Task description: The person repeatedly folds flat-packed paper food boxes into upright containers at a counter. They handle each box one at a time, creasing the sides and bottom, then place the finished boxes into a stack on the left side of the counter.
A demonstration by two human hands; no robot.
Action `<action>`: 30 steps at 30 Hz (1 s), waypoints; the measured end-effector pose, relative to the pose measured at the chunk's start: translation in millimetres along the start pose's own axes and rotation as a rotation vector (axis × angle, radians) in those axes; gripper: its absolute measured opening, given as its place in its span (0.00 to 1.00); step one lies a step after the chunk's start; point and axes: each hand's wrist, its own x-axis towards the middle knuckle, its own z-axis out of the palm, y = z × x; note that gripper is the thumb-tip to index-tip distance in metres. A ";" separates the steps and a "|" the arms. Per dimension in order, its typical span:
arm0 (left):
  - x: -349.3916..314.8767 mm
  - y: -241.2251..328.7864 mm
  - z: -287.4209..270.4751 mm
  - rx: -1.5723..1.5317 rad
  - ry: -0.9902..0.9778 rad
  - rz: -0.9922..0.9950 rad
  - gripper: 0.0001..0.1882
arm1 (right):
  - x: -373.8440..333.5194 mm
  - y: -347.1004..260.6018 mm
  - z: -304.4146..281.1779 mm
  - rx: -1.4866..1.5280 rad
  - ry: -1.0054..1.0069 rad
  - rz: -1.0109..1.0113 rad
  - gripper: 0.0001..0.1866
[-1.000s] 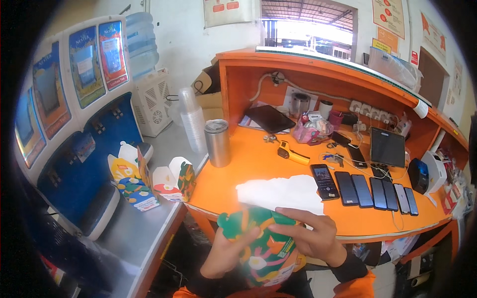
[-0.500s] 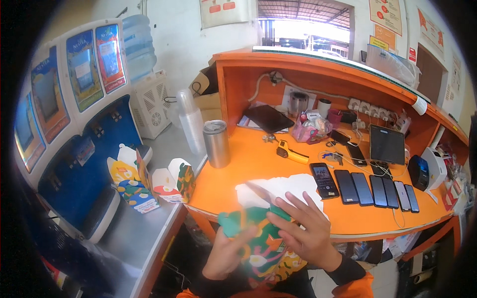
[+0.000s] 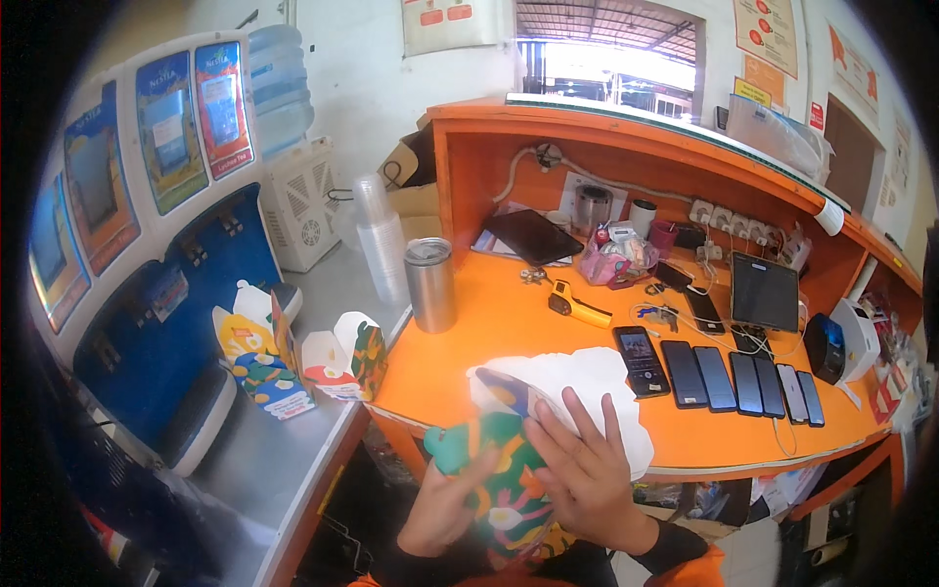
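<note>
folding step: your left hand (image 3: 445, 504) grips the printed carton blank (image 3: 499, 470) from below; your right hand (image 3: 585, 468) lies open, flat on it. next, crease carefully.

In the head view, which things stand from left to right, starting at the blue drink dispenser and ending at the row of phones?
Blue drink dispenser → folded colourful paper boxes → open paper box → steel tumbler → yellow handheld tool → row of phones.
</note>
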 end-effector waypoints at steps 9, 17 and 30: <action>-5.3 -6.5 -11.0 0.108 -0.159 -0.034 0.18 | 11.1 15.2 -14.4 0.552 -0.163 0.151 0.23; 2.4 7.1 -5.8 -0.092 -0.443 -0.188 0.27 | -3.6 28.2 -12.9 0.384 0.071 0.277 0.13; -1.4 -8.6 0.4 0.860 -0.291 0.224 0.15 | 22.8 52.9 -17.5 0.564 0.536 0.435 0.15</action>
